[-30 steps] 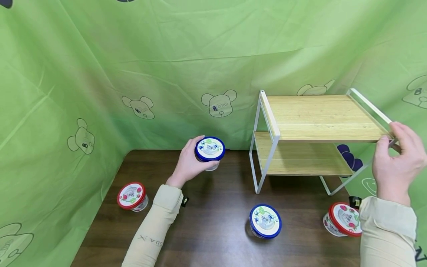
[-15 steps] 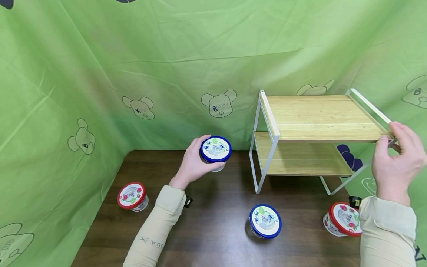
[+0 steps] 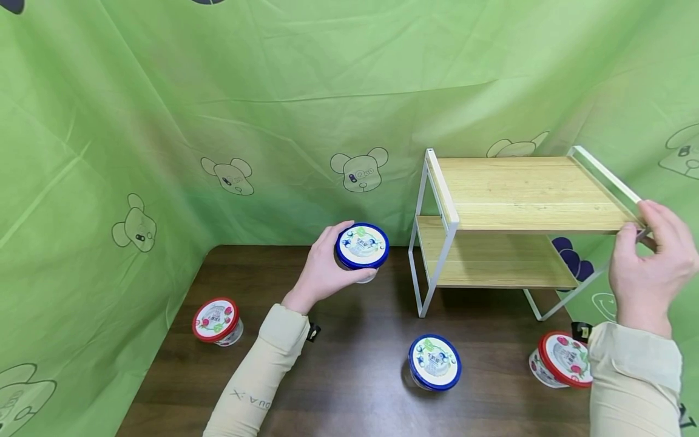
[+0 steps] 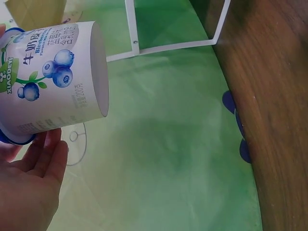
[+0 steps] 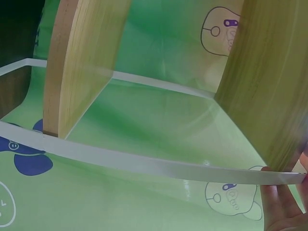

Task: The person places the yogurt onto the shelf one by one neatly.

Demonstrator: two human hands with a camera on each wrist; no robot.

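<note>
My left hand [image 3: 322, 267] grips a blue-lidded blueberry yogurt cup [image 3: 363, 246] round its side, held up over the back of the table. In the left wrist view the cup's printed wall [image 4: 53, 77] and pale bottom show, clear of the wood. At the right, my right hand [image 3: 652, 261] pinches the front right corner of a two-tier shelf [image 3: 535, 191] with white metal legs and wooden boards. The right wrist view has the fingers [image 5: 279, 204] at the frame's white bar [image 5: 144, 161], beside the upper board.
A second blue-lidded cup [image 3: 434, 362] stands on the dark wooden table [image 3: 338, 376] before the shelf. One red-lidded cup [image 3: 216, 321] is at the left, another [image 3: 562, 358] beside my right sleeve. A green printed cloth [image 3: 284, 121] hangs behind and at both sides.
My left hand has carried the blueberry yogurt cup a little to the right, toward the shelf. The right hand keeps its hold on the shelf corner, and the other cups stay put.
</note>
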